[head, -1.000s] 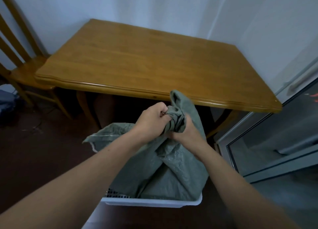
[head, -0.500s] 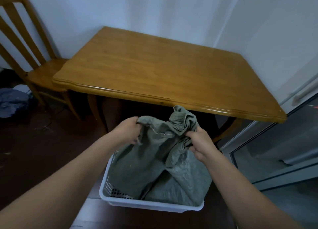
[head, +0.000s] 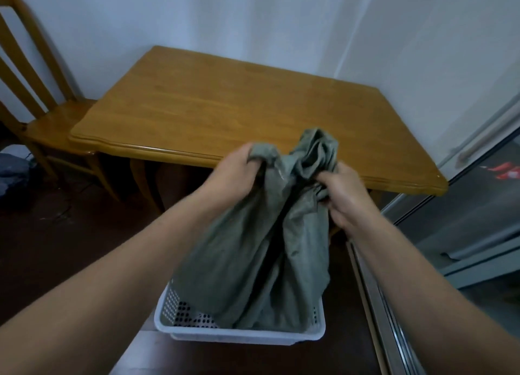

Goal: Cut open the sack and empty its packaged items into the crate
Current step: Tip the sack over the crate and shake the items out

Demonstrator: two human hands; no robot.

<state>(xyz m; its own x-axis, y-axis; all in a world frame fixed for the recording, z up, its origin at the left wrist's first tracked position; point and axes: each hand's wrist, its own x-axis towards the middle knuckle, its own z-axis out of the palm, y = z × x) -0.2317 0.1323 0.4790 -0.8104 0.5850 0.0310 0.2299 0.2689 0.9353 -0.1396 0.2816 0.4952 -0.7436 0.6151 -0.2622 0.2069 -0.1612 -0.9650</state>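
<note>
Sack of grey-green woven fabric, limp and deeply creased, hangs from two bare hands in front of a wooden table. Its lower end droops inside a white crate on the floor.

At far left stands a wooden chair with a tall slatted back and a glossy honey-coloured seat, drawn up just beside the table. A dark, soft bundle of cloth lies on the floor below it. The table has a smooth varnished top with visible grain and a rounded, wavy moulded edge.

The left hand grasps a bunched corner of the sack's top, fingers curled over the fabric. Between the hands the sack's upper end is gathered into a crumpled knot of folds, and long pleats fall straight down from it. The right hand is clenched round the folds on the other side.

The crate is rectangular thin plastic, its walls pierced with rows of round holes, resting on a dark brown floor. At right is a glass door in a pale metal frame.
</note>
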